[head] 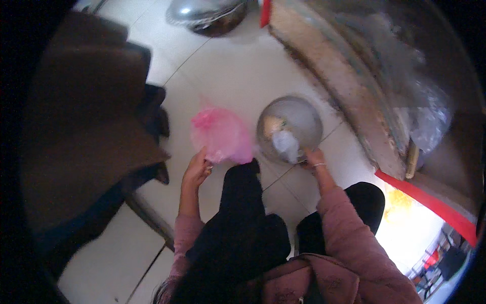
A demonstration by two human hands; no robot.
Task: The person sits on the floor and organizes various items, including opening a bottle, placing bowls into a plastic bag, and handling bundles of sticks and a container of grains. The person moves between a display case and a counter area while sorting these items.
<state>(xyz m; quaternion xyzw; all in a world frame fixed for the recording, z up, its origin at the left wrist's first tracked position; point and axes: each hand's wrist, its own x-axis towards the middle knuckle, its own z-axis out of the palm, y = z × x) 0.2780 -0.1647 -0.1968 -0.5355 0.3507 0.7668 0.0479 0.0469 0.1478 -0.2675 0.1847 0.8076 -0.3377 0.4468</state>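
Observation:
My left hand (196,168) has its fingers closed on the near edge of a thin pink plastic bag (224,133), which is spread out above the tiled floor. To its right is a round grey bowl (300,110), probably metal. At the bowl's near right rim is my right hand (313,157), with fingers curled around the edge. Inside the bowl lie a crumpled white, translucent thing (285,145) and a pale yellowish item (272,126); blur hides what they are.
A shiny metal vessel (207,15) stands on the floor (228,68) at the far side. Dark brown furniture or boxes (91,106) rise on the left. On the right, a worn wooden cabinet base (322,64) with red edging (425,205) holds clear plastic (431,114).

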